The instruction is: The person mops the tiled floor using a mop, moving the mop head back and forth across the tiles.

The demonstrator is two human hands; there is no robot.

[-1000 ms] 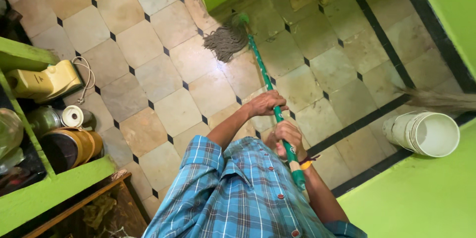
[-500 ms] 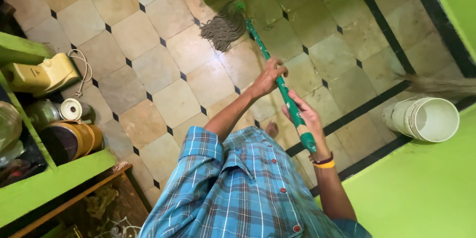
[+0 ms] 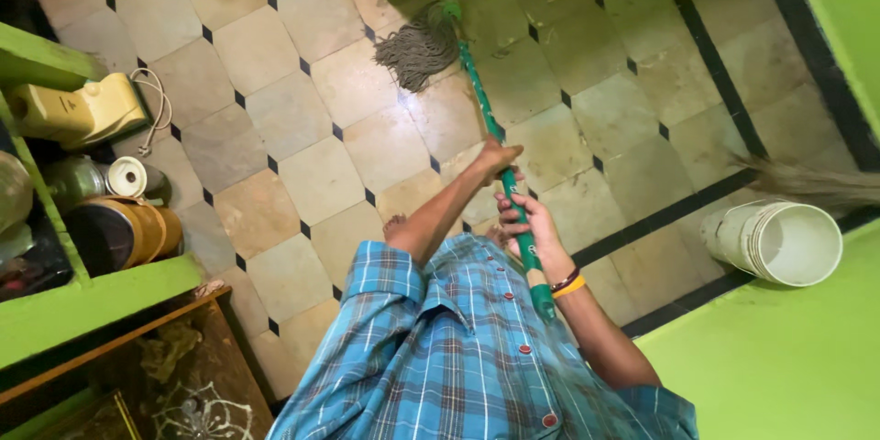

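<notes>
Tiled floor [image 3: 312,174] below; both hands, left [image 3: 495,161] above right [image 3: 532,225], grip the green mop handle [image 3: 486,119]

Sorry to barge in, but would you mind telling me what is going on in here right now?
A person in a blue plaid shirt is mopping a tiled floor. Both hands grip the green mop handle: the left hand higher up, the right hand closer to the body near the handle's end. The grey string mop head rests on the tiles near a green wall corner. A stack of white buckets lies on its side to the right, next to broom bristles.
</notes>
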